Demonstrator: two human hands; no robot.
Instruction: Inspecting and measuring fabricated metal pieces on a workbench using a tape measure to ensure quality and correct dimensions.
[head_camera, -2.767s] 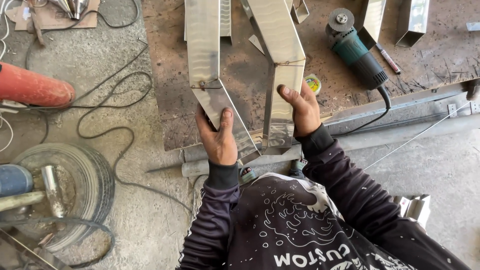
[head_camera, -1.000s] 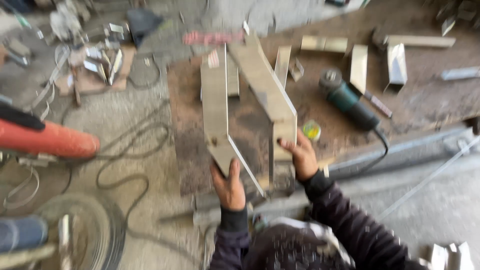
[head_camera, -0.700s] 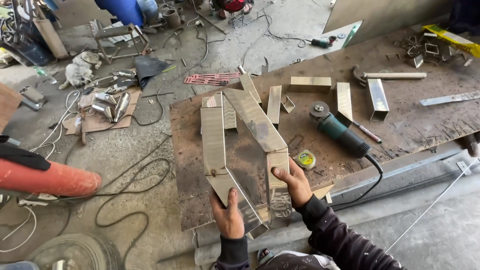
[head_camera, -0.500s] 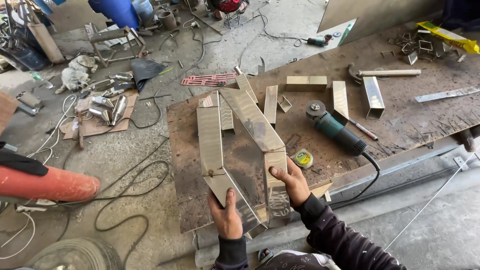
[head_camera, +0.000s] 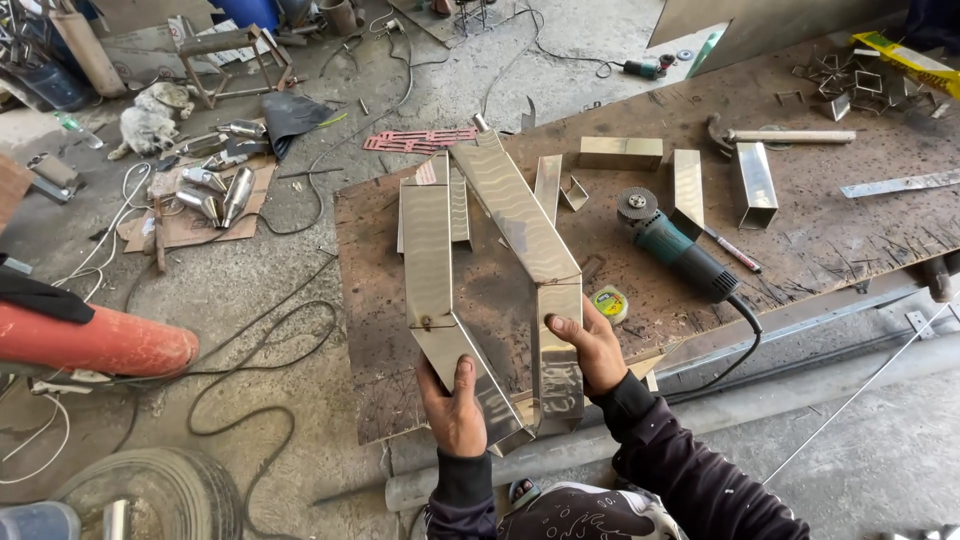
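Concrete floor (head_camera: 330, 400) and a rusty steel worktable (head_camera: 800, 230) fill your view, and you stand at the near edge of the table. You hold the angular frame of shiny steel box tubes (head_camera: 500, 260) tilted up over the table, its near corner toward your body. Your left hand (head_camera: 455, 410) is closed around the lower slanted tube, thumb on top. Your right hand (head_camera: 590, 345) grips the right vertical tube, with the fingers wrapped behind it.

To handle the frame well, I think you should keep both grips firm, because the polished metal looks slippery and the cut ends look sharp. Keep your fingers away from the open tube ends and support the far part, which hangs free.

On the floor to your left lies a red cylinder (head_camera: 90, 340), with black cables (head_camera: 250, 370) near your feet; these can catch your step. On the table, well apart to the right, lies a green angle grinder (head_camera: 680, 250), its cord running over the table edge. Just beside your right hand sits a small yellow tape measure (head_camera: 608, 303), and short tube offcuts (head_camera: 755, 185) lie further back
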